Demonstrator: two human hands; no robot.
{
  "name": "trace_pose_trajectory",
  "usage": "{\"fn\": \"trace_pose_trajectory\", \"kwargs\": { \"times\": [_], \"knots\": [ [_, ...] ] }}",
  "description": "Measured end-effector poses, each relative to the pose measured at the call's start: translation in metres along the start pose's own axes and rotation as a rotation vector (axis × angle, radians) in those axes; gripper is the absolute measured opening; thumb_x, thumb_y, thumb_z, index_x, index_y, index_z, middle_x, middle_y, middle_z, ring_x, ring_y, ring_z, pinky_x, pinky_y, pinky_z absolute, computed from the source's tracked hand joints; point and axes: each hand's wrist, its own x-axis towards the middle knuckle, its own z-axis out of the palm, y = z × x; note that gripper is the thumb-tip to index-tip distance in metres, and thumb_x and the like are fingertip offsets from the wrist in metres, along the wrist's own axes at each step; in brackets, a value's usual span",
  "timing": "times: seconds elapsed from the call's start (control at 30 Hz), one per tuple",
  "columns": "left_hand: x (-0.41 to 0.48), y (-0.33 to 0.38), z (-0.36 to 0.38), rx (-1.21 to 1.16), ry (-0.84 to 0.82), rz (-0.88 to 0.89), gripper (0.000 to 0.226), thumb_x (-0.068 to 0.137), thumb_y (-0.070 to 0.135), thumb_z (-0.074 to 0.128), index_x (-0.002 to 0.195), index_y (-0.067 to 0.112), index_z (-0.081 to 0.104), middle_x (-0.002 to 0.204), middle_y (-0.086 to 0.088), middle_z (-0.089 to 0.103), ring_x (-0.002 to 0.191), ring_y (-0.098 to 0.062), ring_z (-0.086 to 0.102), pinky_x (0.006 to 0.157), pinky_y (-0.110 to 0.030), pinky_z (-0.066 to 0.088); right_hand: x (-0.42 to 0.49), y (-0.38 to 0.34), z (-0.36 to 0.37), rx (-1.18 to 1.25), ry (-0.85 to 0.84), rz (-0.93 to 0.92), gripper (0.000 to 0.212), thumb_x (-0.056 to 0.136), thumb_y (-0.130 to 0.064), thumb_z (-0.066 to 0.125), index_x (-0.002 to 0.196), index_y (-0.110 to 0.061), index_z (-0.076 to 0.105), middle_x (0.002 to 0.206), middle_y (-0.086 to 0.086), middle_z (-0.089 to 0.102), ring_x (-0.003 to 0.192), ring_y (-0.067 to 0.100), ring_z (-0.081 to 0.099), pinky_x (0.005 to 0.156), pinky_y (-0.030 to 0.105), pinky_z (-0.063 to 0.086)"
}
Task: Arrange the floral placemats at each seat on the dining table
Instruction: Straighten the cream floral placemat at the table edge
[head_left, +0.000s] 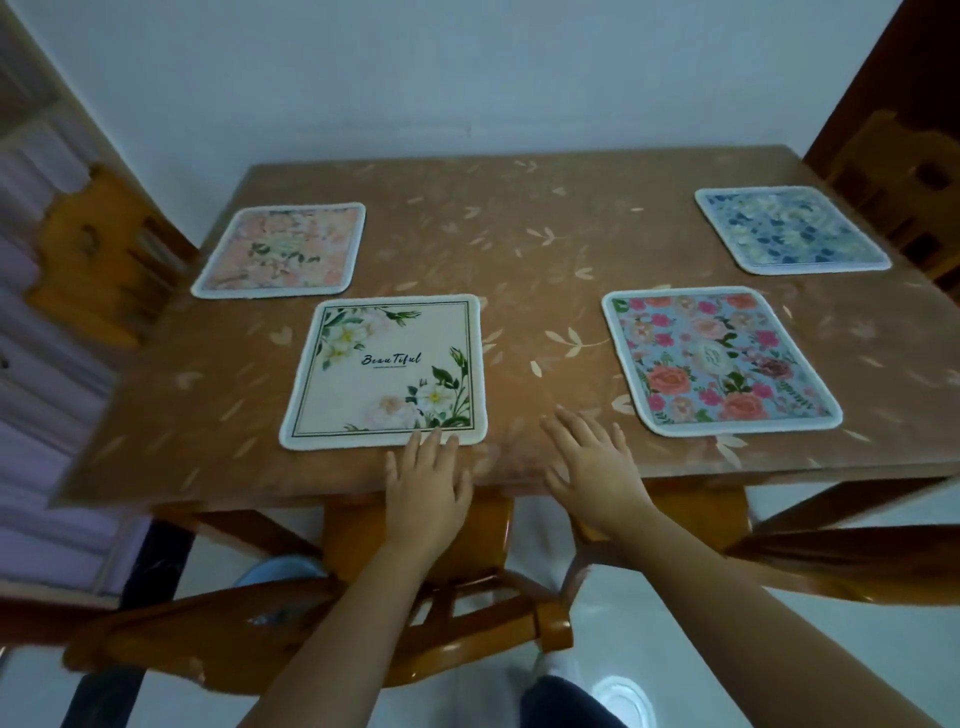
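Several floral placemats lie flat on the brown dining table (519, 249). A cream placemat (387, 366) printed "Beautiful" sits near left, a blue placemat with pink roses (714, 361) near right, a peach placemat (283, 249) far left, and a blue-and-white placemat (789, 228) far right. My left hand (428, 478) is flat and open at the table's near edge, its fingertips touching the cream placemat's front edge. My right hand (592, 462) is open, palm down on the bare table between the two near placemats, holding nothing.
Wooden chairs stand around the table: one directly below me (415, 597), one at the near right (831, 545), one at the far left (98, 244), one at the far right (904, 192). A white wall is behind the table. A pale curtain (36, 415) hangs left.
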Motion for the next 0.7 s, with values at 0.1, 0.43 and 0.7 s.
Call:
{"fn": "trace_pose_trajectory", "kwargs": {
  "times": [0.1,0.43,0.7],
  "knots": [
    [0.000,-0.017,-0.001,-0.006,0.008,-0.049,0.048,0.094,0.035,0.036,0.139,0.020,0.029,0.150,-0.003,0.025,0.139,-0.021,0.011,0.111,-0.049,0.006,0.015,-0.014,0.003,-0.009,0.029,-0.062,0.053,0.091,-0.034,0.042,0.140,-0.023,0.025,0.150,0.004,0.026,0.137,0.023,0.019,0.109,0.051,0.015],
    [0.035,-0.072,0.009,0.011,-0.003,-0.150,0.049,0.094,0.038,0.038,0.139,0.018,0.031,0.150,-0.005,0.027,0.138,-0.020,0.013,0.111,-0.045,0.007,0.083,-0.036,0.035,0.011,-0.068,-0.161,0.055,0.089,-0.036,0.047,0.138,-0.022,0.027,0.148,0.005,0.030,0.136,0.024,0.021,0.108,0.055,0.015],
    [0.066,-0.117,0.033,0.020,-0.096,-0.028,0.052,0.093,0.040,0.040,0.140,0.019,0.030,0.152,-0.004,0.022,0.139,-0.023,0.010,0.111,-0.048,0.006,0.111,-0.057,0.076,-0.003,-0.160,-0.102,0.059,0.090,-0.043,0.044,0.140,-0.020,0.022,0.150,0.004,0.023,0.138,0.026,0.014,0.109,0.055,0.011]
  ]
}}
